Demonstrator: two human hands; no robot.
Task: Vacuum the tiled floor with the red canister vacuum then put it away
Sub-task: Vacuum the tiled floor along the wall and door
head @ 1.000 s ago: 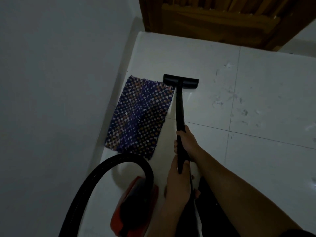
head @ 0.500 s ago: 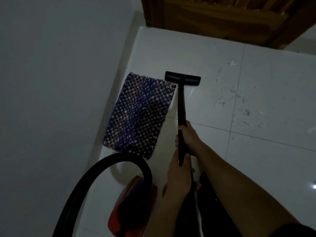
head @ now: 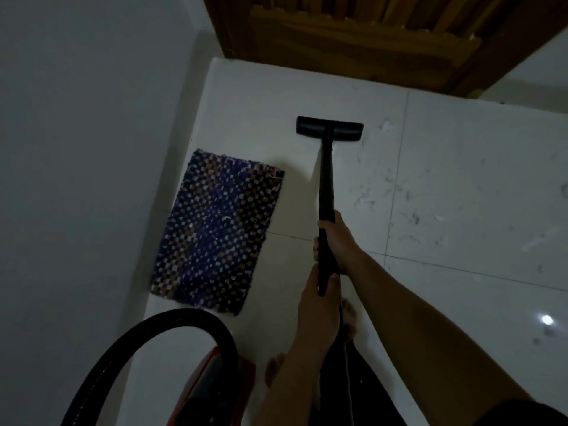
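The black vacuum wand [head: 325,182] runs from my hands up to its flat floor nozzle [head: 329,128], which rests on the white tiled floor [head: 461,287] beyond the mat's far right corner. My right hand [head: 338,241] grips the wand higher up. Just below it, my left hand [head: 318,315] is closed on the wand's lower end. The red canister vacuum [head: 215,392] sits on the floor at the lower left. Its black hose [head: 147,336] arches over it.
A purple checkered mat [head: 218,232] lies on the floor beside the grey wall [head: 76,179] on the left. A wooden door [head: 368,41] stands at the far end. Specks and hair litter the tiles [head: 405,207] right of the wand. My bare feet [head: 349,321] are below my hands.
The nozzle has slid forward and away from the mat's far right corner, toward the door. Both hands keep their grip on the wand.
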